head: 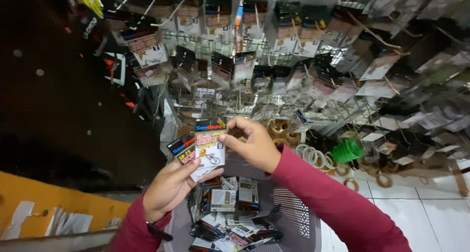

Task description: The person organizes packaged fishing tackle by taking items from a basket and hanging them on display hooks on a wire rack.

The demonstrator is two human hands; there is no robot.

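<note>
Red sleeves come in from the bottom edge, and below them sits the grey perforated basket (289, 217), its floor strewn with small carded packets (230, 203) lying flat and overlapping. Beyond it rises the wire display rack (274, 51), hung row on row with the same kind of carded packets, most of them blurred; a green coil (348, 150) and some pale rings (313, 158) lie at its foot on the white tiled floor (421, 208). The left hand (169, 188) holds a small fan of packets (188, 151) from below, thumb pressed across their lower edge and fingers curled behind. The right hand (254, 144) pinches the upper right corner of the front packet (210, 144), a card with a dark top band and a clear window showing small metal hooks, thumb and forefinger closed on it and the other fingers curled in. That packet stands upright, just above the basket and in front of the rack. To part it cleanly, I judge the left thumb should ease only slightly, so the cards behind stay put, while the right hand draws the front one straight along its own plane (a twist could bend the card or snag the hooks inside). Keeping the stack over the basket means a slipped packet lands there.
</note>
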